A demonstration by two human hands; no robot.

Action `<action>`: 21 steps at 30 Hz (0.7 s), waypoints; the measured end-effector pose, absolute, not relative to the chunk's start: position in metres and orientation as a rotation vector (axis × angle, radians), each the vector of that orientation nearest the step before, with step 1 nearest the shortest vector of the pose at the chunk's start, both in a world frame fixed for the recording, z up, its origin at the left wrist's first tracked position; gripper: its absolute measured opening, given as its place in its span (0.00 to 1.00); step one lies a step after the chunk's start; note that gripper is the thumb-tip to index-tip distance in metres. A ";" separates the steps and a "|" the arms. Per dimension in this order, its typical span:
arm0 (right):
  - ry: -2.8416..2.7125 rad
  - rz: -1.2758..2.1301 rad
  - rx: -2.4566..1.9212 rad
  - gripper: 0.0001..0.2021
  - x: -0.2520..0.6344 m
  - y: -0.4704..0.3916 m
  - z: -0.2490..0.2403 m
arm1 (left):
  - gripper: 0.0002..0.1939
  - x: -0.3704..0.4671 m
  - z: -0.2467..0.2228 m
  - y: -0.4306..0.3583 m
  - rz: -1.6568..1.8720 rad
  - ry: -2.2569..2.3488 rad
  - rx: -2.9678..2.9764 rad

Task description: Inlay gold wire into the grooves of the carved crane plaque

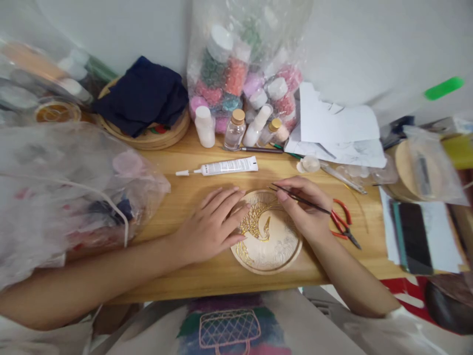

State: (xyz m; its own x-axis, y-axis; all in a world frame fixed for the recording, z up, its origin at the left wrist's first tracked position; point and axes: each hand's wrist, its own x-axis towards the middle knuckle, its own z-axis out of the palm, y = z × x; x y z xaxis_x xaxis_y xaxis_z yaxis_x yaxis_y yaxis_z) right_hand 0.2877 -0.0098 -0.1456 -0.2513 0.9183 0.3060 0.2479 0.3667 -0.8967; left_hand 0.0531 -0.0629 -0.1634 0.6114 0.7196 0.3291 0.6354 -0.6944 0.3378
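A round wooden plate (pixel 266 256) lies on the table, bearing a gold wire crane design and pencil lines on its bare wood. My left hand (pixel 214 224) rests at its left side, fingers stretched out, with the fingertips over the rim and the gold lines. In my right hand (pixel 308 202) are dark tweezers (pixel 301 199), pinched between thumb and fingers, their tips above the plate's upper edge. Whether the tips grip anything is too small to tell. Red-handled pliers (pixel 343 224) lie just right of my right hand.
A white glue tube (pixel 229 166) lies behind the plate, its cap beside the nozzle. Several small bottles (pixel 235 129) stand farther back before a bag of coloured jars (pixel 236 74). Plastic bags (pixel 74 182) cover the left side. A phone (pixel 414 236) lies at right.
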 end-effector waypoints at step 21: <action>-2.011 1.295 -0.634 0.10 0.273 -0.016 -0.135 | 0.08 0.048 -0.161 -0.048 0.994 0.909 2.100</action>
State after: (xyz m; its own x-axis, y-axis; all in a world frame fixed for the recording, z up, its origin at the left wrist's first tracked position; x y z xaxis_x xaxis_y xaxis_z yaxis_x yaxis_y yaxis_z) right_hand 0.2733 -0.0164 -0.1347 -0.6685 0.6957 0.2630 0.0484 0.3935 -0.9180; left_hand 0.0477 -0.0476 -0.1611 0.4760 0.7915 0.3834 0.3114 -0.5594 0.7682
